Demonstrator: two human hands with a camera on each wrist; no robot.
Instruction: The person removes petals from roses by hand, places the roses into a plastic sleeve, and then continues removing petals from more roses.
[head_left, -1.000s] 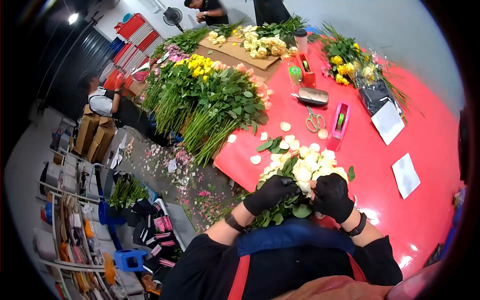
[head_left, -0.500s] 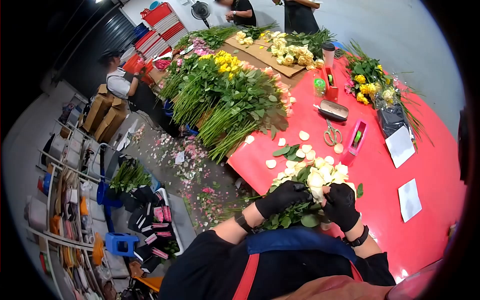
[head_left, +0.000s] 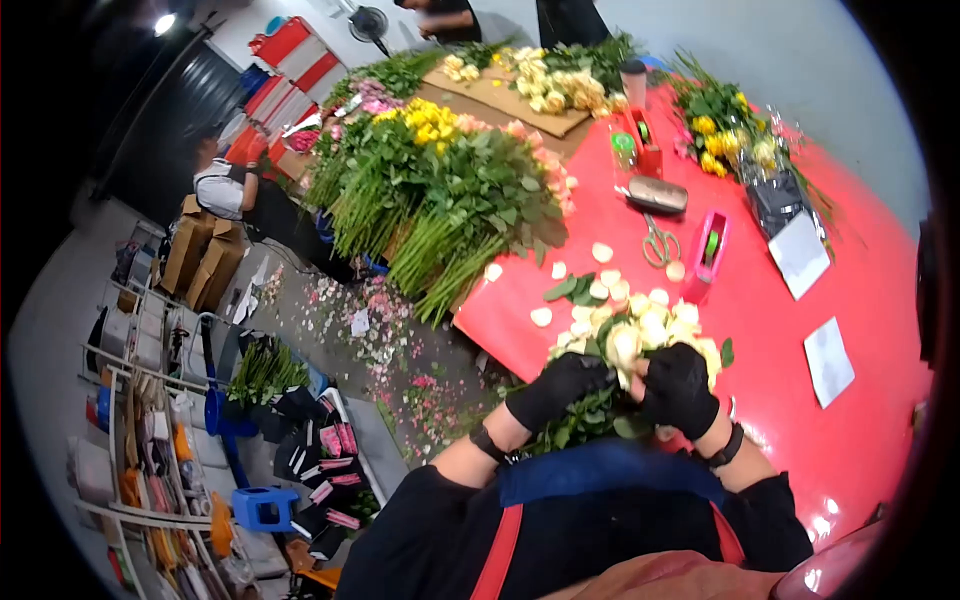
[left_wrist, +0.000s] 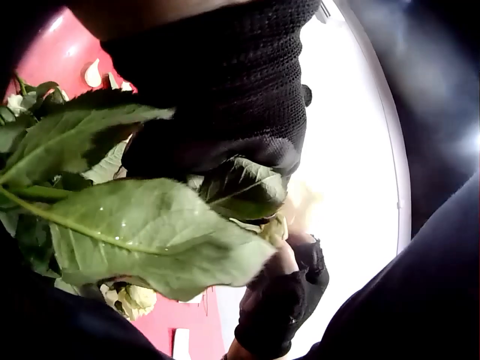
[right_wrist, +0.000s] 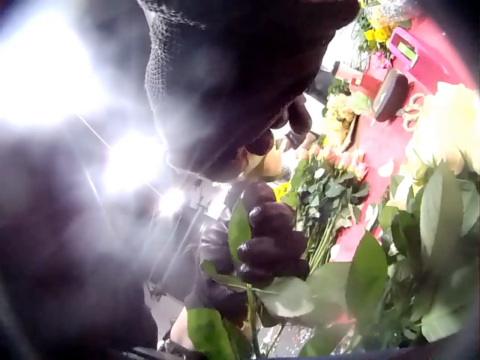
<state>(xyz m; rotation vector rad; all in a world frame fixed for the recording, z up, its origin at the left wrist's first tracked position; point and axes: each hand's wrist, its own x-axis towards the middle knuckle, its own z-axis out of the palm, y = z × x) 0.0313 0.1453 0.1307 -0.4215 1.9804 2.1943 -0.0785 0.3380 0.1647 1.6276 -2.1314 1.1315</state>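
Note:
In the head view a cream rose [head_left: 623,343] stands upright between two hands in black gloves. My left hand [head_left: 562,388] grips its stem just below the bloom; the right wrist view shows this left hand [right_wrist: 262,240] with fingers curled round a leafy stem. My right hand [head_left: 680,390] pinches the side of the rose with bare fingertips. In the left wrist view the right hand [left_wrist: 289,300] meets a pale petal edge [left_wrist: 276,227], partly hidden by a large green leaf [left_wrist: 150,232]. More cream roses [head_left: 655,325] lie just beyond the hands.
Loose petals [head_left: 602,252], scissors [head_left: 660,243], a pink tape dispenser [head_left: 708,250] and a glasses case [head_left: 657,194] lie on the red table [head_left: 760,340]. A pile of long-stemmed roses [head_left: 450,200] is at its left. Other people [head_left: 225,190] stand farther off.
The head view swung and came back partway, shifting the scene. Both hands stay together at the rose, with only a slight turn of the bloom.

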